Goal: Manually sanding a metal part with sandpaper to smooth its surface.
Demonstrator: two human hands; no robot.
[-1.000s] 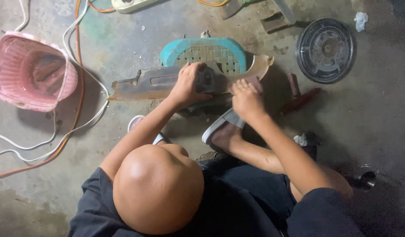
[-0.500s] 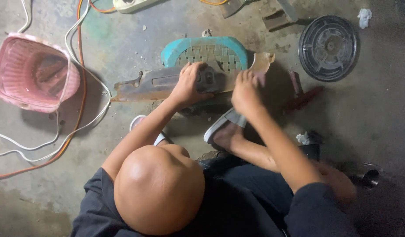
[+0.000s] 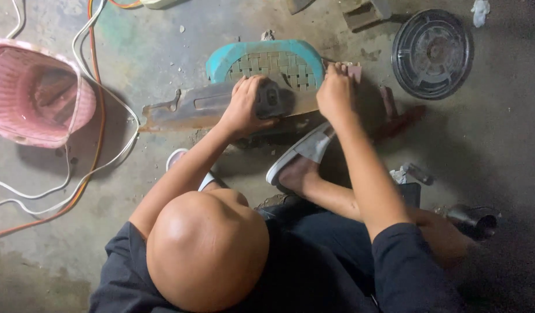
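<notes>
A long rusty metal part (image 3: 186, 107) lies across a teal plastic stool (image 3: 267, 61) with a woven top, on the concrete floor. My left hand (image 3: 247, 104) is closed over the middle of the metal part, on its dark section. At the part's right end, my right hand (image 3: 336, 93) presses a small pinkish pad (image 3: 354, 71) against the stool's far right edge. The fingers hide most of the pad. My foot in a grey-and-white shoe (image 3: 302, 153) rests just below the part.
A pink plastic basket (image 3: 76, 110) sits at the left, with white and orange cables (image 3: 96, 139) looping past it. A round black grille (image 3: 432, 52) lies at the upper right. A wooden block (image 3: 366, 14) sits at the top and a dark metal cup (image 3: 473, 220) at the lower right.
My right hand has slid with the pad from the near side of the part's right end up to the stool's far edge. My left hand has kept its hold.
</notes>
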